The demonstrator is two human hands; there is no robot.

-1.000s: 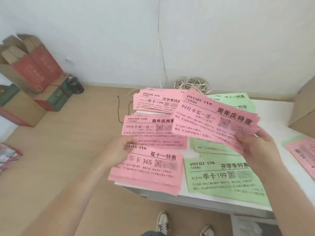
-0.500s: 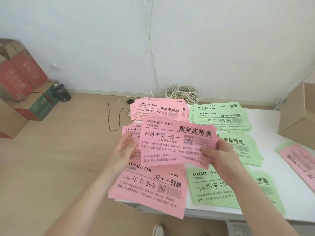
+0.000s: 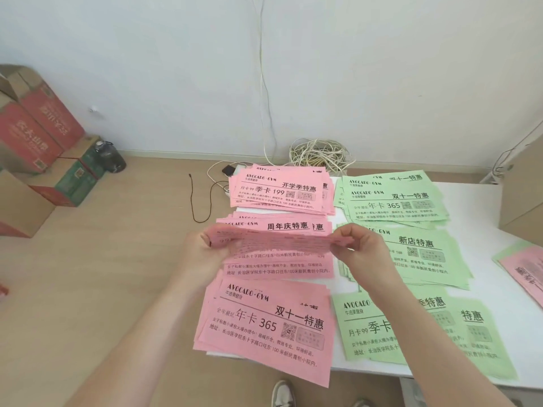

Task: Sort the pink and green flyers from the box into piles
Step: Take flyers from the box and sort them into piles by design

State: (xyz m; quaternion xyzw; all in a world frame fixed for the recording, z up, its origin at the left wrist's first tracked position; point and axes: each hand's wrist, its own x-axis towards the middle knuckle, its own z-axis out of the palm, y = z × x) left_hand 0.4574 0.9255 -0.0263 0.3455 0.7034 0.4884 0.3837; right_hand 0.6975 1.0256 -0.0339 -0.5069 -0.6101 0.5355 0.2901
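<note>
A thin stack of pink flyers (image 3: 279,241) hangs nearly flat just above the middle pink pile (image 3: 279,267). My left hand (image 3: 202,254) grips its left edge and my right hand (image 3: 361,254) pinches its right edge. On the white table (image 3: 505,292) lie a far pink pile (image 3: 279,189) and a near pink pile (image 3: 264,327). To the right of these lie three green piles, far (image 3: 393,201), middle (image 3: 426,257) and near (image 3: 426,330). At the right edge sits a mixed pink and green heap (image 3: 526,268).
A brown cardboard box (image 3: 523,195) stands on the table's far right. Coiled white cable (image 3: 320,154) and a dark cord (image 3: 194,198) lie by the wall. Red and green cartons (image 3: 38,133) and a dark jug (image 3: 110,155) stand on the wooden floor at left.
The held pink flyers went from my right hand alone, raised and tilted, to both hands, then came down flat over the middle pink pile.
</note>
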